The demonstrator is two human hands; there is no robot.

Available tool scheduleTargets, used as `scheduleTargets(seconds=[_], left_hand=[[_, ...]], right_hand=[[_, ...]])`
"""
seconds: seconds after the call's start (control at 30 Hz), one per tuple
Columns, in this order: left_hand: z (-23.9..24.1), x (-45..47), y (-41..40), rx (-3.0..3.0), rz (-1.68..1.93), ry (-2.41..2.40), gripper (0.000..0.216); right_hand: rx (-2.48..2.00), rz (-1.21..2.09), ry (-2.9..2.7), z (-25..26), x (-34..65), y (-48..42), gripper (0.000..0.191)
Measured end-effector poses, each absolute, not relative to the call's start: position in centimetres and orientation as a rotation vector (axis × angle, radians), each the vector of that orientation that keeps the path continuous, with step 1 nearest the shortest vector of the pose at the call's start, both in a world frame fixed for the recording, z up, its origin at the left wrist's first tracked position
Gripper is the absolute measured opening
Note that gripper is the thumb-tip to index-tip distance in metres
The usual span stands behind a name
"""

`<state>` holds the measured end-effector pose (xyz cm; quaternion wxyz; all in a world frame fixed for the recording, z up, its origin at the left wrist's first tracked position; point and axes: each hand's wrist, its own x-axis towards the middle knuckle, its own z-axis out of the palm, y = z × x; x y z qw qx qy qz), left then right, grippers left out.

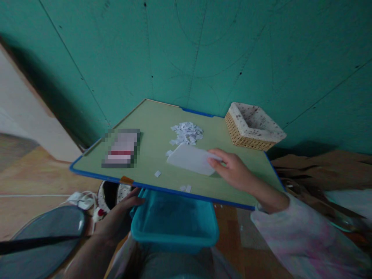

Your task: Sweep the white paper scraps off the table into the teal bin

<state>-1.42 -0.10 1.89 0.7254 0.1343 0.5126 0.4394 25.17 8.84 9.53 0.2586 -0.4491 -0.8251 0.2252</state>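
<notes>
My right hand [232, 170] holds a white card [190, 158] flat against the green tabletop [151, 128], its far edge just below a pile of small white paper scraps [186, 133]. A few loose scraps [185, 188] lie near the table's blue front edge. My left hand [120, 211] grips the left rim of a teal plastic bin [174, 221] held under that front edge, on my lap.
A wicker basket with a cloth lining [252, 126] stands at the table's far right corner. A blurred-out flat object [121, 148] lies at the left of the table. White cables [80, 198] and a dark round object [43, 236] are on the wooden floor at the left.
</notes>
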Motion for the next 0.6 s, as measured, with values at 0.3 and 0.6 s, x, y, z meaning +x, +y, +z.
scheduleTargets(seconds=[0.3,0.6], left_hand=[[3.0,-0.3,0.0,0.267,0.998,1.21,0.065],[3.1,-0.4,-0.2,0.167,0.995,1.177,0.075]], right_hand=[[-1.516,0.068,-2.032,8.3,25.6,24.4,0.034],[-1.389,0.129,-2.275,6.6,22.4,25.3,0.03]])
